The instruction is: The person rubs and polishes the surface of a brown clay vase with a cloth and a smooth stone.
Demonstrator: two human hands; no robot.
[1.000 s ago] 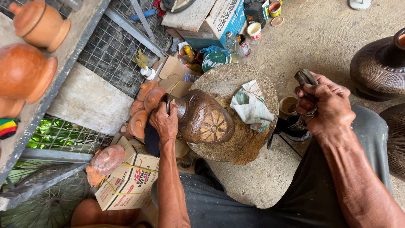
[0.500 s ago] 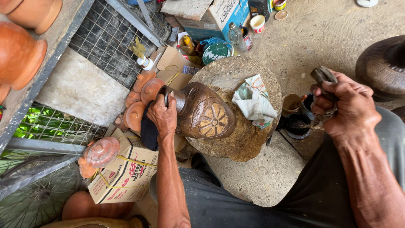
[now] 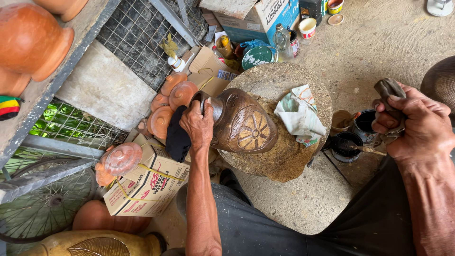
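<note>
A brown clay vase [image 3: 244, 124] with a carved flower pattern lies on its side on a round stone slab [image 3: 289, 76]. My left hand [image 3: 198, 124] grips the vase's neck. A black cloth [image 3: 176, 137] hangs just left of that hand. My right hand [image 3: 411, 124] is raised at the right, closed around a dark grey rag [image 3: 388, 89]. It hovers above small paint pots [image 3: 348, 144]. A crumpled pale cloth [image 3: 299, 116] rests on the slab beside the vase.
Terracotta lids [image 3: 169, 102] are stacked left of the slab. A cardboard box [image 3: 148, 182] with a wrapped lid on it stands nearby. Terracotta pots [image 3: 31, 40] sit on a shelf at top left. Cans, a bottle and a box [image 3: 265, 21] crowd the top. A dark pot [image 3: 441, 80] is at the right edge.
My right hand with the rag has drifted to the right and slightly down. The left hand keeps its grip on the vase neck. The view has shifted a little.
</note>
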